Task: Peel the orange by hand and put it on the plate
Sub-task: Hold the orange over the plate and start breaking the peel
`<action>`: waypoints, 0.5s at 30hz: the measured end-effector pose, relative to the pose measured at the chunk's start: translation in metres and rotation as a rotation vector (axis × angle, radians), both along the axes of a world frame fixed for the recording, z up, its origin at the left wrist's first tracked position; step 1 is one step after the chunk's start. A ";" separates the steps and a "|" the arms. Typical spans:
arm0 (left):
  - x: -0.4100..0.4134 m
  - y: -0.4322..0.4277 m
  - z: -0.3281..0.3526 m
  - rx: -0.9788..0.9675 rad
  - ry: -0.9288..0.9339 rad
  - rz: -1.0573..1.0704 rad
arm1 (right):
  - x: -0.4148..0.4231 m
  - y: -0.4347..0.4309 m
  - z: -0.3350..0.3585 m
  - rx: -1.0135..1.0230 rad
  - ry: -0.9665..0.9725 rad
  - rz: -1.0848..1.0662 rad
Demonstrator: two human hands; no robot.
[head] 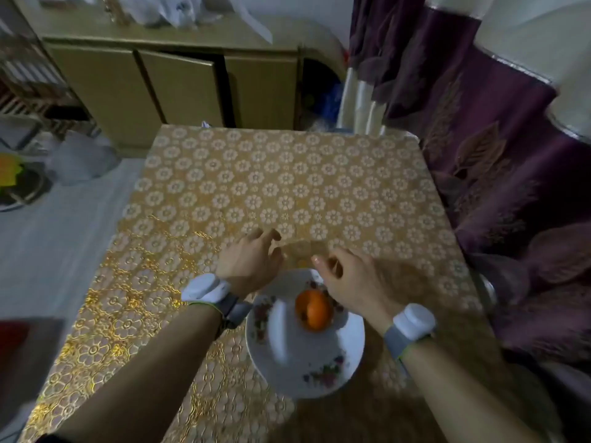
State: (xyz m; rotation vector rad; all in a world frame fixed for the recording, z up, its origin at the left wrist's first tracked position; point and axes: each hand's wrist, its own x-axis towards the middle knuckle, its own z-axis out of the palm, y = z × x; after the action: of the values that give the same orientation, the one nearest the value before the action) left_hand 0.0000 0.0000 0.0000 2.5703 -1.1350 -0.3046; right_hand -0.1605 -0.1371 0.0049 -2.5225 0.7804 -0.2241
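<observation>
Head view. We see the left hand [252, 262] with its fingers stretched forward and loosely spread, holding nothing, its fingertips over the desk [287, 187], which is covered by a gold cloth printed with white flowers. The right hand [351, 279] lies just to the right of it, fingers loosely curled. A blurred orange tint sits by its thumb and fingertips, and we cannot tell whether it pinches anything there.

The small round orange [312, 310] with glossy skin rests on a round white ceramic plate [303, 356] with a floral rim. It lies between the two wrists, nearer the right hand and just below its palm, and neither hand touches it. The plate's far rim passes under both hands.

Each wrist carries a white wrist device on a grey strap (left [206, 287], right [414, 321]). A purple leaf-patterned curtain [495, 155] hangs beyond the right hand, and a beige wooden cabinet [144, 84] stands well beyond the left hand.
</observation>
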 end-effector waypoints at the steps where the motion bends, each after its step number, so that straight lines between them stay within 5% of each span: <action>1: -0.004 0.005 -0.002 -0.014 -0.001 -0.005 | -0.005 0.007 0.001 -0.003 0.087 0.021; 7: -0.035 0.029 0.002 -0.142 -0.028 0.046 | -0.036 0.040 -0.003 -0.122 0.412 0.168; 15: -0.114 0.078 0.009 -0.150 0.354 0.044 | -0.095 0.091 -0.025 0.139 0.008 0.050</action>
State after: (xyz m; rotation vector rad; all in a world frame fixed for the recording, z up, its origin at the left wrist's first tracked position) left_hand -0.1138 0.0784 0.0094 2.2895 -0.9317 -0.6111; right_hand -0.2559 -0.0464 -0.0200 -2.4101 0.7094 -0.1379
